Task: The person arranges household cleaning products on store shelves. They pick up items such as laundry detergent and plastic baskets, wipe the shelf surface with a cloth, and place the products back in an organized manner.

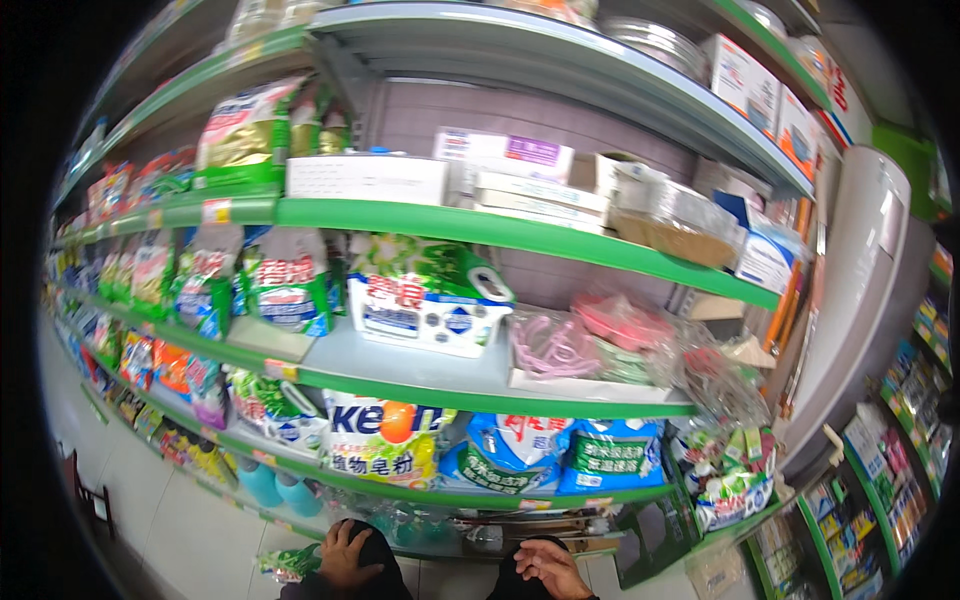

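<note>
My left hand (349, 553) rests on my left knee with its fingers spread. A small green-and-white packet (289, 564) lies beside it, low in the picture. My right hand (551, 568) is at my right knee, palm partly turned up, fingers loosely bent and holding nothing. Before me, the low shelf carries a large Keon soap powder bag (386, 442) and blue laundry powder bags (611, 456). On the shelf above stand a big green-and-white detergent bag (427, 300) and an open carton of pink plastic items (555, 349).
Green-edged shelving (450, 214) spans the view, with flat white cartons (367, 178) on an upper board. At the right stand a tall white cabinet-like unit (847, 300) and another rack (847, 517). Turquoise bottles (277, 484) sit low at left. Tiled floor (187, 517) shows lower left.
</note>
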Available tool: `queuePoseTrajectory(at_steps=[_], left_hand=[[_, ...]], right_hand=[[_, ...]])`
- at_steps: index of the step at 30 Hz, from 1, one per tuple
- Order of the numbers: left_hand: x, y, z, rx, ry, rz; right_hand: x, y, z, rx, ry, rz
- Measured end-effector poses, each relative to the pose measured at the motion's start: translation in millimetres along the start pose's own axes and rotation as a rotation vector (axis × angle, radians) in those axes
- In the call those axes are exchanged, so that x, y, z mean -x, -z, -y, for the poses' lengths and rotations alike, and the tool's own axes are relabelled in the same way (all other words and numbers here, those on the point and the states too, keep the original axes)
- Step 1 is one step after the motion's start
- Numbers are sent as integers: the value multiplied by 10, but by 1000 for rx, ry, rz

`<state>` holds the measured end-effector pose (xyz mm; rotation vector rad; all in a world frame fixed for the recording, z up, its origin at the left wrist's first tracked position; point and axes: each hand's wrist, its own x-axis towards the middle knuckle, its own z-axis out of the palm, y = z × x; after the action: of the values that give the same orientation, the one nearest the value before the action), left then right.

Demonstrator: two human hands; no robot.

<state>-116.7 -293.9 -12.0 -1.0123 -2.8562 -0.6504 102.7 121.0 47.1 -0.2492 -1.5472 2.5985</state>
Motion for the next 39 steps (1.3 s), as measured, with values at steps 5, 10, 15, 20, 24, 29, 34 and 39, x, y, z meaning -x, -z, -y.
queuePoseTrajectory(at_steps=[5, 10, 15, 20, 24, 29, 34, 39], left_hand=[[183, 225, 15, 49, 42, -41], [442, 398, 82, 10, 87, -121], [705, 499, 156, 4, 147, -165], [789, 488, 230, 31, 122, -241], [699, 413, 256, 45, 63, -280], [535, 323, 198, 68, 12, -258], [431, 281, 92, 135, -19, -250], [386, 265, 85, 158, -11, -239]], right_hand=[[162, -1075, 1212, 108, 81, 557], [138, -2334, 2178, 219, 692, 1171], [242, -3052, 2509, 51, 804, 1438], [330, -3268, 2537, 44, 835, 1406], [415, -3307, 2492, 113, 869, 1381], [474, -3314, 2487, 201, 892, 1369], [521, -3393, 2390, 222, 883, 1287], [402, -3504, 2257, 239, 999, 1252]])
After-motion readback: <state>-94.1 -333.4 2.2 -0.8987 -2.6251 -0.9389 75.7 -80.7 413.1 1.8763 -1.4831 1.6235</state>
